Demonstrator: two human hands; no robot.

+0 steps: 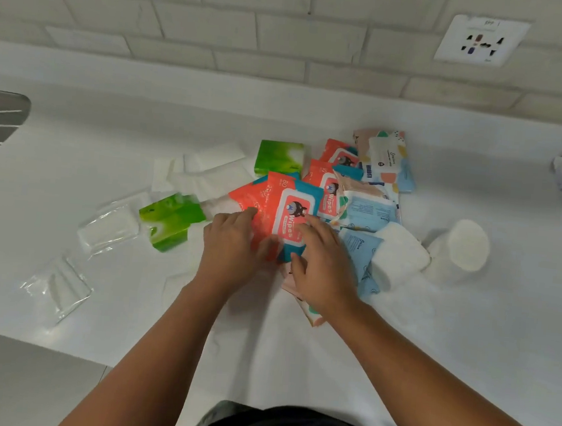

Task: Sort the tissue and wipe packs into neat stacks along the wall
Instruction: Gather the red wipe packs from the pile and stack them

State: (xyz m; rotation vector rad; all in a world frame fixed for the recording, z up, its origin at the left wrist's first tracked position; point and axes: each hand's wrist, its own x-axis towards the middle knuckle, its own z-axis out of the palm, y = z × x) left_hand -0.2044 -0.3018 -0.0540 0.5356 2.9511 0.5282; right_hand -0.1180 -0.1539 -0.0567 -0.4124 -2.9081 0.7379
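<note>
Head view, our left hand [233, 246] and right hand [322, 266] pinching orange pack [285, 209], fingers curled, labelled "Wipes", "80".

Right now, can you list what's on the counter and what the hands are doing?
Hands: left hand and right hand both hold the top orange wipes pack
Pile: more orange packs and pastel wipes packs overlap, unsorted
Tissues: a green tissue pack behind the pile, another left of it
Clear packs: two clear packs at far left
Rolls: two white rolls right of the pile
Wall stacks: none yet
</note>
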